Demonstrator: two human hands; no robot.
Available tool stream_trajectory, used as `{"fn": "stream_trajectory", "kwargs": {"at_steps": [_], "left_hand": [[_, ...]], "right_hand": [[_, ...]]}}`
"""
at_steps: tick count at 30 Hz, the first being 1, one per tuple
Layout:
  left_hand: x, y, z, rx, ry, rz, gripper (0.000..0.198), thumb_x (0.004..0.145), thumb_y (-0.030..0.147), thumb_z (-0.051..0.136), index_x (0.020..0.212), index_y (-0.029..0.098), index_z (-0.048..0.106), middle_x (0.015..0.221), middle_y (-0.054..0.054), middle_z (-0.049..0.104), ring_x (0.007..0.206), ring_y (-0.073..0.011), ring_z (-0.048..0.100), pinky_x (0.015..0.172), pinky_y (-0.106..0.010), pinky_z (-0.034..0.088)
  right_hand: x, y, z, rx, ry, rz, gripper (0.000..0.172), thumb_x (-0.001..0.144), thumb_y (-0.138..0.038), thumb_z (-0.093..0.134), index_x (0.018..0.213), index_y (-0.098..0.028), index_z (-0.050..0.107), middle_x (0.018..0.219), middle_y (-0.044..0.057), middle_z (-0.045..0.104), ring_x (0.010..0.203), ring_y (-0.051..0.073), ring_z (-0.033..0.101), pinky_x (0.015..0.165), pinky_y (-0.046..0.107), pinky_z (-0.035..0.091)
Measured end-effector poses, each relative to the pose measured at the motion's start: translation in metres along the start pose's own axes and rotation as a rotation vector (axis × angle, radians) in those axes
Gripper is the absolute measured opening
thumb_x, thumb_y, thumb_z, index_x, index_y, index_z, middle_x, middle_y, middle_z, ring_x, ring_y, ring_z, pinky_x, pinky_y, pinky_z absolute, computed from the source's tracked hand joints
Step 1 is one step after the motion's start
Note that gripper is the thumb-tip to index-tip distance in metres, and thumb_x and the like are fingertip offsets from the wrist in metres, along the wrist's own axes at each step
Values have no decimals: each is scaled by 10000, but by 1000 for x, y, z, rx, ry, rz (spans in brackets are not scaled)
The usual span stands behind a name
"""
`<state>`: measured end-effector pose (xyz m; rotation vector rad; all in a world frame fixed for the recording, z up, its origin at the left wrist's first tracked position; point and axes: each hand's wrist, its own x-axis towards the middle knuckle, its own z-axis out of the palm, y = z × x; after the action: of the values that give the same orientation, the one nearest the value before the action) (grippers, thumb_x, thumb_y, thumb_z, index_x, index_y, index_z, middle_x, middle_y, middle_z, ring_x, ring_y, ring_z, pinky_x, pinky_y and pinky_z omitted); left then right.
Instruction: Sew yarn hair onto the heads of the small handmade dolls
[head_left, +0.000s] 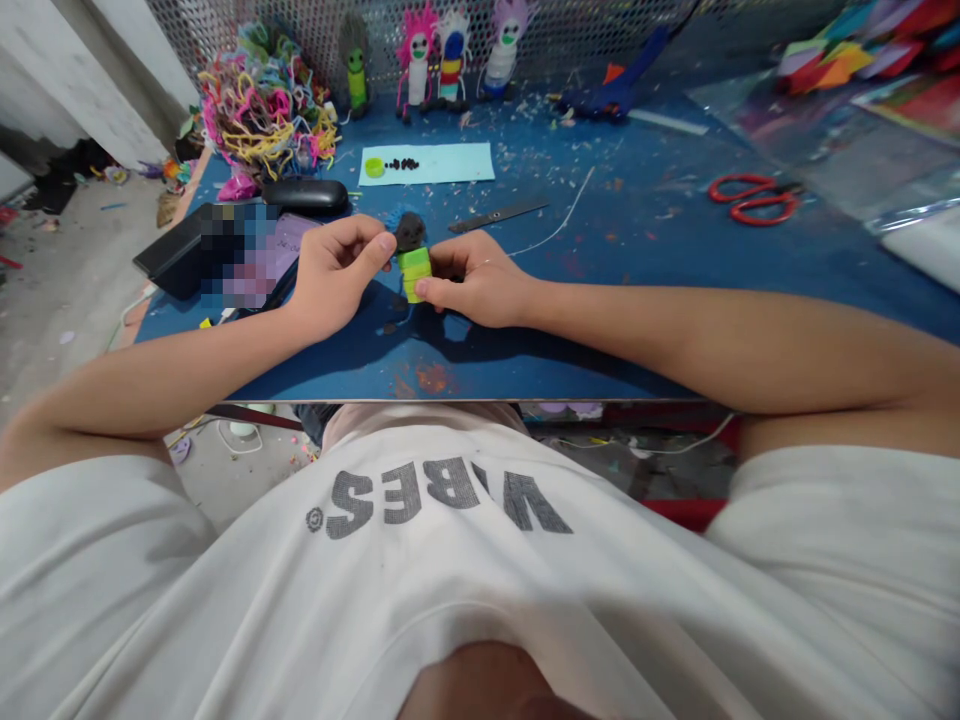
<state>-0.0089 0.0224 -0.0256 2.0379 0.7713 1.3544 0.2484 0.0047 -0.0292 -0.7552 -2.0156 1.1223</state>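
A small doll with a dark grey round head, blue hair and a green and yellow-green banded body is upright over the near part of the table. My right hand grips its body from the right, thumb in front and fingers behind. Thin dark limbs dangle below the body. My left hand is at the left edge of the head, thumb and forefinger pinched together. Whether anything small sits in that pinch is hidden. Behind the doll, a pale blue card bears a green lump and several tiny black bits.
A metal blade and white thread lie beyond my right hand. Red scissors are farther right. Left are a phone, black case and yarn heap. Several finished dolls and a blue glue gun line the back.
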Motion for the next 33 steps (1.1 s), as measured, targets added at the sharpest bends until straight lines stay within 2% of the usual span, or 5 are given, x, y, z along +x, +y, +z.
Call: {"fn": "stream_trajectory", "kwargs": {"at_steps": [10,15,22,29,33], "left_hand": [[-1,-9,0,-150,-80,-68,656,987,941,889,1033,289,835,848,-3,717,731,-181,711,712,-360,587],[-1,-15,1,-144,-131,-132,824,813,1003,989,1087,248,805,910,-23,768,777,-196,751,735,-363,630],[-5,0,1,-85,-113,-32,827,673,957,1099,1014,239,870,920,-33,825,820,-207,763,780,-373,650],[51,-8,-66,-12,235,138,697,706,838,1159,1007,274,882,965,-7,860,886,-207,791,871,-423,692],[122,-52,-103,134,130,30,827,464,871,1217,946,328,822,871,100,809,820,-149,627,807,-391,616]], "right_hand": [[0,-2,2,-1,42,19,648,1014,-826,876,833,-226,711,692,-17,662,616,138,575,582,300,395],[-2,-8,6,-250,187,-16,612,983,-751,936,809,-231,666,733,-17,639,703,153,521,690,342,391],[-4,-3,11,-277,171,-164,642,947,-830,918,953,-212,744,951,33,762,794,183,628,807,358,470],[2,-5,12,-282,156,-131,424,1144,-596,671,1143,-190,790,1173,107,800,897,204,688,910,375,513],[9,-7,16,-263,184,-73,347,1131,-488,697,1132,-161,814,1148,127,807,925,219,687,934,383,502]]}}
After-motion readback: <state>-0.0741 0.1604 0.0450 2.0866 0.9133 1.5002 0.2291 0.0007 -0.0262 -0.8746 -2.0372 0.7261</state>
